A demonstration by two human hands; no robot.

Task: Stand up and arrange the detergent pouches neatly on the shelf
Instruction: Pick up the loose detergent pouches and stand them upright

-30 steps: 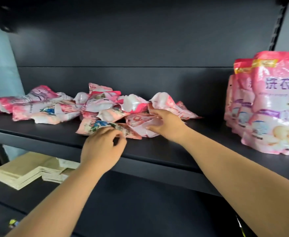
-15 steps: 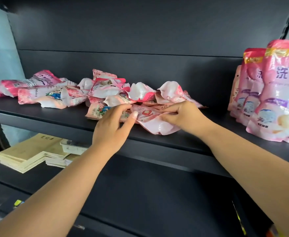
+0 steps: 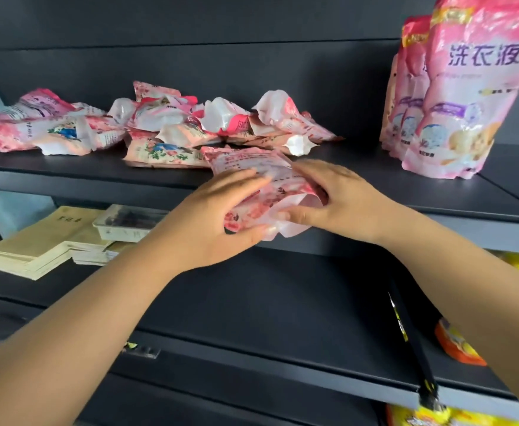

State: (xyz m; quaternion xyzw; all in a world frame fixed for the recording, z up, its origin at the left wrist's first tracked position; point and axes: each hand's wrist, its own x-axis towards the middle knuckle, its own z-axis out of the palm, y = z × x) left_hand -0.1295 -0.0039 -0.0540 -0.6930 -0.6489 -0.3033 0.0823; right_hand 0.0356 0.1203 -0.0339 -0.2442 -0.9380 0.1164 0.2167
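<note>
1. On the lower shelf (image 3: 252, 302) at far left lies a stack of tan paper envelopes (image 3: 37, 241), with a clear plastic tray (image 3: 129, 221) resting just beside and partly over it
2. Above, on the upper shelf (image 3: 67, 170), a loose heap of fallen pouches (image 3: 166, 124) lies flat and crumpled, pink and white, running from the left edge of the view to about the middle
3. The left hand (image 3: 212, 216) grips the held pouch (image 3: 261, 186) from its left side, fingers curled over the top face and thumb pressed under the lower edge
4. The held pouch is pink with printed text, tilted and crumpled, raised at the front lip of the upper shelf just in front of the heap; whether its far end touches the shelf cannot be told
5. The right hand (image 3: 338, 198) grips the same pouch from its right side, fingers laid across the top and thumb tucked against the white bottom fold
6. At far right on the upper shelf, a row of standing pouches (image 3: 454, 96) is upright one behind another, well apart from the heap
7. Below right, an orange packet (image 3: 457, 345) and yellow packets (image 3: 436, 419) show at the edges
</note>
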